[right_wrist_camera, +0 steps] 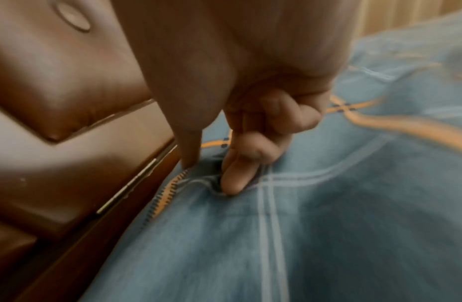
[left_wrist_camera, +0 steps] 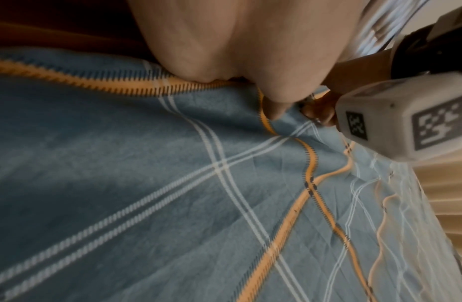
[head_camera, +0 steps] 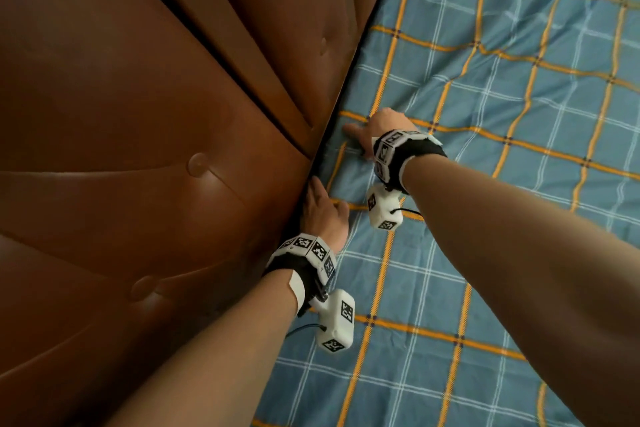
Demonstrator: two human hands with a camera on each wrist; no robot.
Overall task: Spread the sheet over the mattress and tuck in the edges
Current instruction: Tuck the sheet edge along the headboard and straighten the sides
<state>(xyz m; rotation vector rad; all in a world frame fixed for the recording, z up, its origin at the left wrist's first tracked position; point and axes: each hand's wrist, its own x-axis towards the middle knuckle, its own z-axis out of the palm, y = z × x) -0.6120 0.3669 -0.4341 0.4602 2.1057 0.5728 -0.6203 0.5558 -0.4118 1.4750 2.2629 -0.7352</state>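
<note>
Sheet (head_camera: 485, 184): spread over the bed, edge at the headboard (head_camera: 156, 114).
Left hand (head_camera: 320, 210): fingers hidden in the gap, probably tucking.
Right hand (head_camera: 375, 130): fingers curled, pinching the sheet taut.

Blue plaid sheet (head_camera: 485, 184) spread flat, lightly wrinkled, over mattress.

1. Showing blue on the sheet (head_camera: 485, 184), crossed by orange stripes and thin paired white lines in a plaid grid, with small dark marks where orange stripes meet.
2. Showing glossy reddish brown on the tufted headboard (head_camera: 138, 114), buttons in the same brown.
3. Showing black on the wristbands (head_camera: 424, 151), carrying white blocks (head_camera: 337, 321) printed with black-and-white square codes.
4. Showing pale beige on the pleated curtain (left_wrist_camera: 444, 194).
</note>
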